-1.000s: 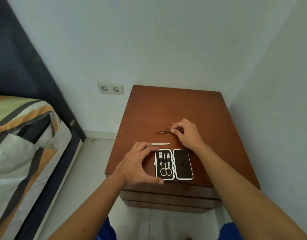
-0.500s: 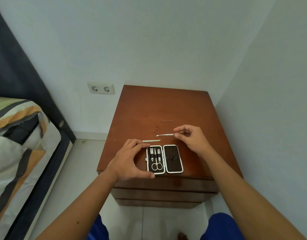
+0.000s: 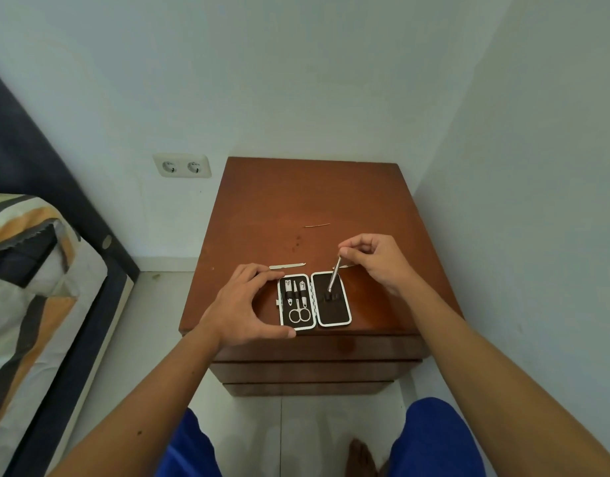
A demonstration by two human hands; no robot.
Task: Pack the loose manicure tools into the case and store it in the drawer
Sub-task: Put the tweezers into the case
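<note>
Case [image 3: 314,301] open, three tools inside; left hand [image 3: 243,306] grips its 9 o'clock edge; right hand [image 3: 377,261] pinches one pick [image 3: 334,277]; two tools loose at 12.

Pale blue-white walls [image 3: 313,74] meeting in a corner at one o'clock. Brown wooden nightstand [image 3: 307,197] at centre — closed drawer fronts [image 3: 317,370] below. Double wall socket [image 3: 182,165] at ten o'clock. Bed [image 3: 31,270] at nine o'clock — striped bedding, dark frame. Whitish tiled floor [image 3: 159,325] underneath.
</note>
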